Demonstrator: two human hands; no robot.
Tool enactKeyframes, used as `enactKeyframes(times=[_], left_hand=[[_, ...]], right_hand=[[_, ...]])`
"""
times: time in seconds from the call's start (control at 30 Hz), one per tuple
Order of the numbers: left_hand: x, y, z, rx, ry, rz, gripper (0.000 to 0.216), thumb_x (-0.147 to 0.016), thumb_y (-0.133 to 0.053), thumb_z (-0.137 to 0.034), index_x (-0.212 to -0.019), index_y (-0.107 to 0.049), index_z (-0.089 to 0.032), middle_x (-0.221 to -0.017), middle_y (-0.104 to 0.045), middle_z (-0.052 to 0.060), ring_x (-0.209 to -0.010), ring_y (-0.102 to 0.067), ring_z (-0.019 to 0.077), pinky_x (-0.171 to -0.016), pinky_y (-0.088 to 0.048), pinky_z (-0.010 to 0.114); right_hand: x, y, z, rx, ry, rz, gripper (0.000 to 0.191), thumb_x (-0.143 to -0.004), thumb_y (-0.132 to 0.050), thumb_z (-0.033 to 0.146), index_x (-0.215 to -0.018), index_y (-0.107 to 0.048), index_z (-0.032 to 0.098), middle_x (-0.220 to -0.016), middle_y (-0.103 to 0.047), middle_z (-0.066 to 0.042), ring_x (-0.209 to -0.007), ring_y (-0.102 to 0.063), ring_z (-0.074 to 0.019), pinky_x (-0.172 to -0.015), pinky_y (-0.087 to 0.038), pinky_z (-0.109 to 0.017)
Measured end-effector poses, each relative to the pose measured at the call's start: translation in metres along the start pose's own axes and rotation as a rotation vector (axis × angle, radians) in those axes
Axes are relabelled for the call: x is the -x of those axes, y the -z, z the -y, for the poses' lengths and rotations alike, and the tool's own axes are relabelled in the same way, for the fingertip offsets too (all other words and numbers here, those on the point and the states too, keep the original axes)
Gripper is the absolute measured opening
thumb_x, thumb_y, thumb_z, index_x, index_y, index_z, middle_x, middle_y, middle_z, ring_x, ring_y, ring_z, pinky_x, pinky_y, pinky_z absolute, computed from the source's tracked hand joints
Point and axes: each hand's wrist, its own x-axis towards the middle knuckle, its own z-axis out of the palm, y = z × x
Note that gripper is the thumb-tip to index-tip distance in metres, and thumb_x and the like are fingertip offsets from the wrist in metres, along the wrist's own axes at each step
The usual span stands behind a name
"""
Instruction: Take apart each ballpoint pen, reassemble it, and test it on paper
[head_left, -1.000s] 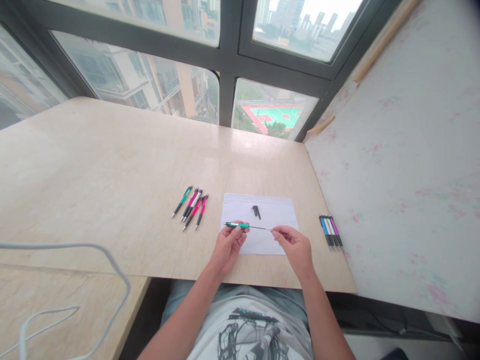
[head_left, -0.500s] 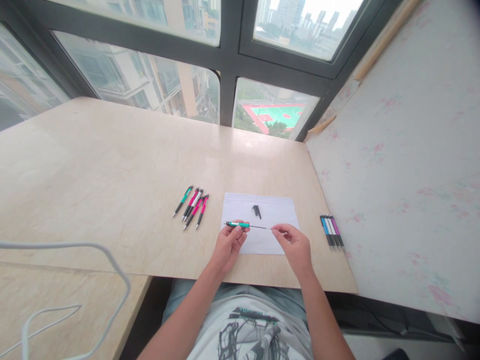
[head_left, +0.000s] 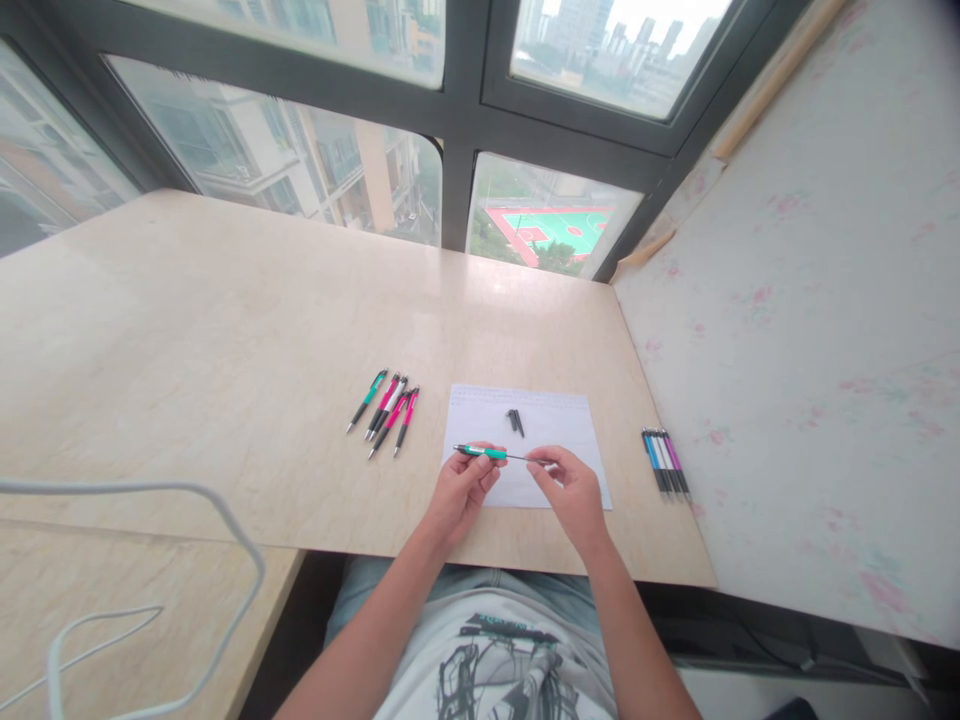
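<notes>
My left hand [head_left: 460, 492] pinches a green pen barrel [head_left: 480, 451] held level over a white sheet of paper [head_left: 551, 420]. A thin dark refill [head_left: 516, 457] sticks out of the barrel's right end. My right hand [head_left: 570, 492] is closed on the refill's far end, close to the barrel. A small black pen part [head_left: 514, 422] lies on the paper just beyond both hands.
Several pink, green and white pens [head_left: 386, 405] lie in a loose bunch left of the paper. Another row of blue, white and purple pens [head_left: 664, 461] lies near the table's right edge. A white cable [head_left: 150, 600] loops over the lower table at left. Windows stand behind.
My right hand has moved left toward the barrel, so less of the refill shows between the hands. The left hand has stayed put.
</notes>
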Motion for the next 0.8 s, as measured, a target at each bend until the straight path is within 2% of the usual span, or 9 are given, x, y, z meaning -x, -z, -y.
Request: enactKeyframes(times=[0.13, 0.27, 0.37, 0.47, 0.63, 0.8], left_hand=[[-0.002, 0.002, 0.001, 0.027, -0.019, -0.028, 0.026, -0.073, -0.08, -0.018, -0.097, -0.069, -0.014, -0.099, -0.073, 0.008, -0.084, -0.069, 0.0123, -0.076, -0.054, 0.021], [-0.003, 0.004, 0.001, 0.035, -0.027, -0.027, 0.023, -0.075, -0.078, -0.017, -0.097, -0.068, -0.013, -0.101, -0.073, 0.008, -0.086, -0.069, 0.0125, -0.076, -0.054, 0.02], [-0.003, 0.005, 0.002, 0.039, -0.018, -0.02, 0.024, -0.076, -0.077, -0.017, -0.098, -0.068, -0.013, -0.101, -0.073, 0.009, -0.086, -0.069, 0.0126, -0.076, -0.055, 0.02], [-0.002, 0.005, 0.002, 0.039, -0.01, -0.02, 0.023, -0.077, -0.076, -0.017, -0.099, -0.068, -0.013, -0.102, -0.073, 0.009, -0.086, -0.069, 0.0127, -0.076, -0.055, 0.02], [-0.002, 0.002, 0.001, 0.04, -0.004, -0.037, 0.024, -0.075, -0.078, -0.017, -0.097, -0.068, -0.013, -0.101, -0.073, 0.009, -0.086, -0.069, 0.0131, -0.076, -0.055, 0.02], [-0.002, 0.002, 0.0, 0.044, 0.01, -0.026, 0.026, -0.075, -0.079, -0.018, -0.098, -0.068, -0.014, -0.1, -0.073, 0.009, -0.086, -0.069, 0.013, -0.076, -0.055, 0.021]], right_hand=[[-0.01, 0.001, -0.016, 0.122, 0.041, -0.012, 0.037, -0.08, -0.062, 0.033, -0.115, -0.063, 0.019, -0.101, -0.07, -0.01, -0.082, -0.063, -0.0202, -0.06, -0.052, -0.03], [-0.031, -0.004, -0.036, 0.47, 0.034, -0.052, 0.027, -0.081, -0.055, 0.027, -0.104, -0.067, 0.018, -0.093, -0.068, -0.008, -0.076, -0.059, -0.0197, -0.073, -0.05, -0.035], [-0.043, -0.014, -0.045, 0.636, 0.044, -0.072, 0.024, -0.083, -0.056, 0.027, -0.103, -0.067, 0.018, -0.094, -0.065, -0.009, -0.087, -0.058, -0.0233, -0.08, -0.047, -0.036], [-0.048, -0.026, -0.046, 0.743, 0.065, -0.109, 0.023, -0.085, -0.055, 0.029, -0.103, -0.066, 0.019, -0.097, -0.063, -0.009, -0.095, -0.056, -0.0251, -0.078, -0.044, -0.034], [-0.048, -0.037, -0.044, 0.776, 0.033, -0.174, 0.016, -0.089, -0.05, 0.025, -0.089, -0.065, 0.021, -0.092, -0.062, -0.009, -0.093, -0.054, -0.0233, -0.07, -0.041, -0.03], [-0.044, -0.024, -0.045, 0.583, -0.003, -0.302, 0.022, -0.089, -0.048, 0.032, -0.087, -0.065, 0.018, -0.089, -0.066, -0.009, -0.084, -0.058, -0.0224, -0.074, -0.044, -0.034]])
